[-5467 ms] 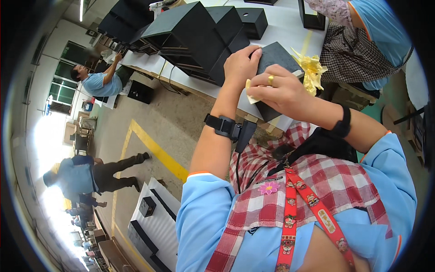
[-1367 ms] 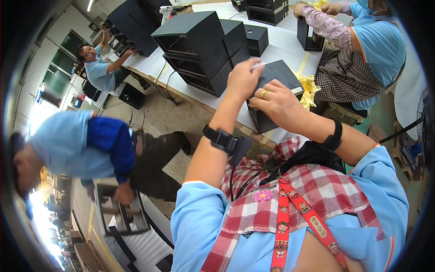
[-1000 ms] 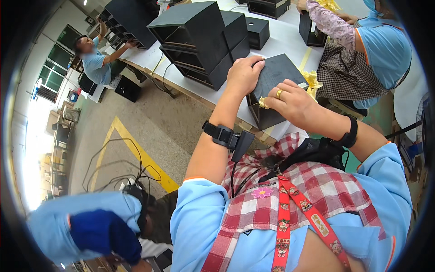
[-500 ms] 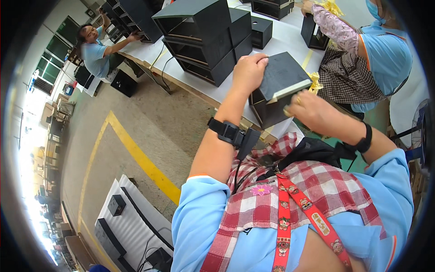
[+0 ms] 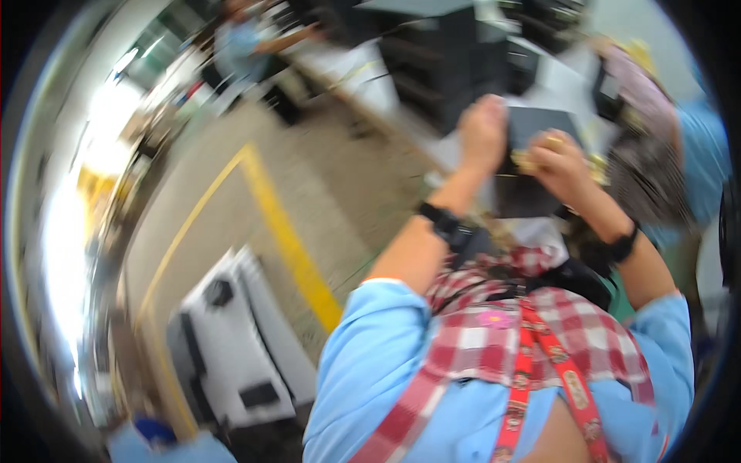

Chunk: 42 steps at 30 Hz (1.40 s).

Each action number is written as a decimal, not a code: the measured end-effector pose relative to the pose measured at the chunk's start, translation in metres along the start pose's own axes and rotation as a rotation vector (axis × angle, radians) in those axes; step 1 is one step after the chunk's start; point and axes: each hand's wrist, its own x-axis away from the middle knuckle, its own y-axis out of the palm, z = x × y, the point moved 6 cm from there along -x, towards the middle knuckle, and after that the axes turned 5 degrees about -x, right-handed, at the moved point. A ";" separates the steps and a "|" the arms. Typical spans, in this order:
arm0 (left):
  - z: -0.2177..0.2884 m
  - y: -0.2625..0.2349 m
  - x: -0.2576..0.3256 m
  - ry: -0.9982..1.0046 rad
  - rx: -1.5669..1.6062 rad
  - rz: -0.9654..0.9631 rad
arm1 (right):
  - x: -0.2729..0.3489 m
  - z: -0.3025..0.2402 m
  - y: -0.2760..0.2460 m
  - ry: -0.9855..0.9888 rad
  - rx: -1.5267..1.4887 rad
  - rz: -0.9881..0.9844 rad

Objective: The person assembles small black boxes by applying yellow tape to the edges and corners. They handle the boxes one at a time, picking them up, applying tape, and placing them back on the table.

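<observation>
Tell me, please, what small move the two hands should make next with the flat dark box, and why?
Probably steady it first. The left hand grips the left edge of the flat dark box, raised off the white table, and the right hand lies on its face over a yellow cloth. The picture is blurred, so a firm hold seems wise.

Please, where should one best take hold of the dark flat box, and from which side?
Probably by its two side edges, coming from below: the dark flat box is broad and thin, tilted up. The left hand and right hand are already on it; the blur hides finer detail.
</observation>
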 end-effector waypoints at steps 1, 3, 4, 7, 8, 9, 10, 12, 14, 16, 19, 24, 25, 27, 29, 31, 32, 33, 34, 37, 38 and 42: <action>-0.009 -0.012 0.015 -0.058 -0.002 0.039 | -0.004 -0.004 0.002 -0.025 -0.040 -0.008; -0.028 -0.029 0.051 -0.203 0.020 0.087 | -0.003 -0.003 0.010 -0.068 0.002 0.031; -0.042 -0.028 0.068 -0.242 -0.090 0.013 | -0.006 -0.008 0.015 -0.073 -0.031 0.009; -0.014 -0.025 0.085 -0.355 0.020 -0.285 | -0.018 0.010 0.009 -0.020 -0.005 -0.025; -0.010 -0.020 0.087 -0.304 -0.018 -0.273 | -0.025 0.020 0.009 0.001 -0.022 -0.036; -0.006 -0.016 0.087 -0.235 -0.045 -0.279 | -0.032 0.028 0.010 0.041 0.023 -0.007; -0.006 -0.015 0.084 -0.294 0.006 -0.251 | -0.039 0.024 0.002 0.014 0.063 0.105; -0.014 -0.019 0.068 -0.271 -0.046 -0.195 | -0.057 0.012 -0.014 0.200 -0.043 0.205; 0.013 -0.043 0.041 -0.226 -0.271 -0.197 | -0.049 0.035 -0.022 0.393 -0.049 0.246; 0.011 -0.042 0.019 -0.287 -0.359 -0.440 | -0.023 0.061 -0.020 0.522 -0.113 0.283; -0.012 -0.021 0.005 -0.196 -0.469 -0.639 | 0.029 0.099 0.005 0.786 -0.224 0.245; -0.033 0.019 0.002 -0.139 -0.626 -0.779 | 0.081 0.133 0.043 1.002 -0.313 0.281; -0.025 0.029 0.006 -0.048 -0.705 -0.754 | 0.083 0.138 0.044 0.996 -0.282 0.290; 0.000 0.051 0.030 0.134 -0.867 -0.690 | 0.094 0.148 0.044 0.980 -0.173 0.311; -0.008 0.069 0.056 -0.018 -0.911 -0.805 | 0.104 0.155 0.049 0.983 -0.152 0.301; -0.004 0.074 0.075 0.096 -0.982 -0.704 | 0.100 0.147 0.046 0.903 -0.177 0.300; -0.011 0.076 0.075 0.066 -0.978 -0.735 | 0.096 0.146 0.046 0.847 -0.158 0.288; -0.010 0.077 0.073 0.055 -0.972 -0.744 | 0.095 0.142 0.044 0.794 -0.138 0.273; -0.010 0.078 0.071 0.044 -0.967 -0.753 | 0.098 0.139 0.043 0.778 -0.151 0.268; -0.014 0.079 0.073 0.046 -0.973 -0.755 | 0.099 0.132 0.036 0.692 -0.174 0.254; -0.014 0.080 0.070 0.047 -0.977 -0.751 | 0.098 0.128 0.034 0.650 -0.170 0.244; -0.013 0.081 0.070 0.050 -0.959 -0.742 | 0.102 0.109 0.020 0.553 -0.207 0.242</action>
